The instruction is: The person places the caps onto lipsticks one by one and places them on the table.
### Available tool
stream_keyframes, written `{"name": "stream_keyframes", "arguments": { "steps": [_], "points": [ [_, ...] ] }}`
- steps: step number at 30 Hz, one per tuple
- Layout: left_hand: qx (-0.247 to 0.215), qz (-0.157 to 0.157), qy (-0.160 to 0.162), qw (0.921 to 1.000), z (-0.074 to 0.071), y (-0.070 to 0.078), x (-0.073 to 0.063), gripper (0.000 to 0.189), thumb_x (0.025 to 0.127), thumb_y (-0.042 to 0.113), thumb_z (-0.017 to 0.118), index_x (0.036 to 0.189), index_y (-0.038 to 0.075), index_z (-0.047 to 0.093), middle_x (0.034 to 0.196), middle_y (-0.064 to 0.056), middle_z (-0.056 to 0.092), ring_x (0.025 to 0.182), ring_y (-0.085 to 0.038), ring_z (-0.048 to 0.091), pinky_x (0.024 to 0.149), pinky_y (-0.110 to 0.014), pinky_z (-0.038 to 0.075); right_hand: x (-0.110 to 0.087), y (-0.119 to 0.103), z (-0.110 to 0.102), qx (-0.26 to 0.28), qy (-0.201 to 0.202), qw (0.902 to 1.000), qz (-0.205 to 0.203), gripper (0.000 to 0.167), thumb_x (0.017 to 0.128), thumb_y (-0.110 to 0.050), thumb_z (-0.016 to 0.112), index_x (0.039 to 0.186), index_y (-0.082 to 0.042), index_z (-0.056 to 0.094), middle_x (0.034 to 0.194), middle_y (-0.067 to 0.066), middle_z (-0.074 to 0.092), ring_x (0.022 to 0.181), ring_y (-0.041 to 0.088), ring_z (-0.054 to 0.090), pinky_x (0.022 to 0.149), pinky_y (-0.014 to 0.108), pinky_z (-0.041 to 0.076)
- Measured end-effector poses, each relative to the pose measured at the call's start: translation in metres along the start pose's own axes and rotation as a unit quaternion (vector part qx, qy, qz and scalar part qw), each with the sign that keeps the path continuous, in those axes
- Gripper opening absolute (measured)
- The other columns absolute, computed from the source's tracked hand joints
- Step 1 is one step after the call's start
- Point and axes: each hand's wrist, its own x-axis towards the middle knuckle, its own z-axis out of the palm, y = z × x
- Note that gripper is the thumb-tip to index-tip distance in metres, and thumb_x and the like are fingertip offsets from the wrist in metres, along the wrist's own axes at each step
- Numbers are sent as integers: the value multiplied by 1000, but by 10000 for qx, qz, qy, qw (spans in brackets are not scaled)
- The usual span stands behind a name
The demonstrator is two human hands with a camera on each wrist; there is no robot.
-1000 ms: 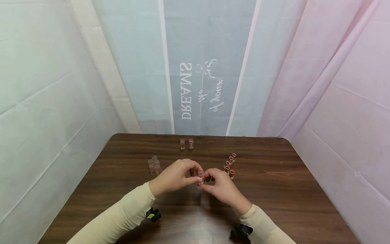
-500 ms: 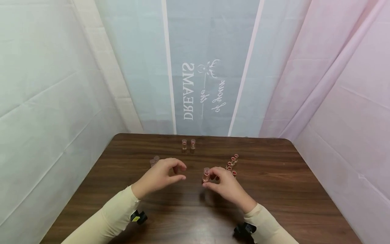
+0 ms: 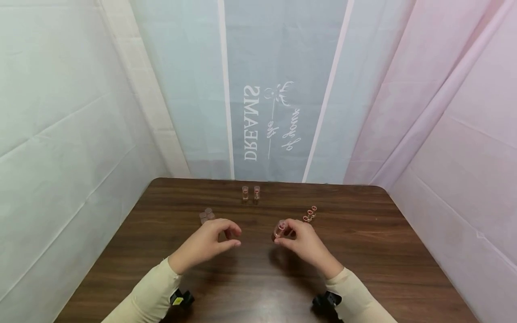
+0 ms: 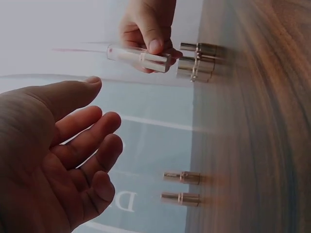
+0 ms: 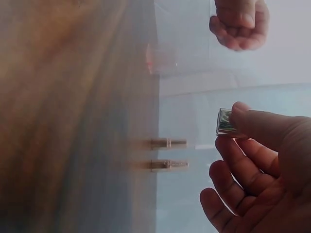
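Note:
Between thumb and fingertips, my right hand (image 3: 304,246) pinches a lipstick (image 3: 279,229) with a clear cap and a shiny gold base. It is held above the table, its top leaning to the right. In the right wrist view only the lipstick's metal end (image 5: 225,122) shows past the thumb. My left hand (image 3: 206,244) hovers to the left with loosely bent fingers and nothing in them; its palm (image 4: 39,189) shows in the left wrist view. Just beyond it lie several clear caps (image 3: 208,215), partly hidden by the hand.
Two capped lipsticks (image 3: 245,194) stand upright near the far edge of the dark wooden table (image 3: 347,269). Several uncapped lipsticks (image 3: 309,214) stand behind my right hand, some of them hidden by it. Fabric curtains (image 3: 278,54) hang around the table.
My left hand has let go of the lipstick and drawn back to the left. The right hand has carried the lipstick slightly right and tilted it.

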Motion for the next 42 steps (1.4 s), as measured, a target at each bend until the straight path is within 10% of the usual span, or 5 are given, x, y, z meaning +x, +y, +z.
{"name": "stream_keyframes", "arguments": {
  "steps": [12,19,42],
  "points": [
    [-114,-196,50,9997,-18,-14,-3,12,94,29,77,103,30,70,93,19,68,82,-3,62,68,-25,52,98,-4,-45,90,-207,9962,841,18,86,-26,84,98,-20,74,94,-2,74,89,17,69,79,37,57],
    [-60,-409,1,9991,-31,-17,-4,11,95,29,76,104,29,71,93,17,68,80,-5,62,68,-25,53,149,27,-25,176,-337,9924,1170,13,90,-21,81,97,-11,75,97,7,74,96,27,69,85,42,54],
    [-75,-562,13,9984,-47,-22,-5,12,95,31,75,105,28,70,90,15,68,79,-7,63,65,-26,52,154,68,46,-928,136,9704,2225,12,89,-23,83,88,-15,74,85,3,69,76,22,60,72,41,49]
  ]
}}
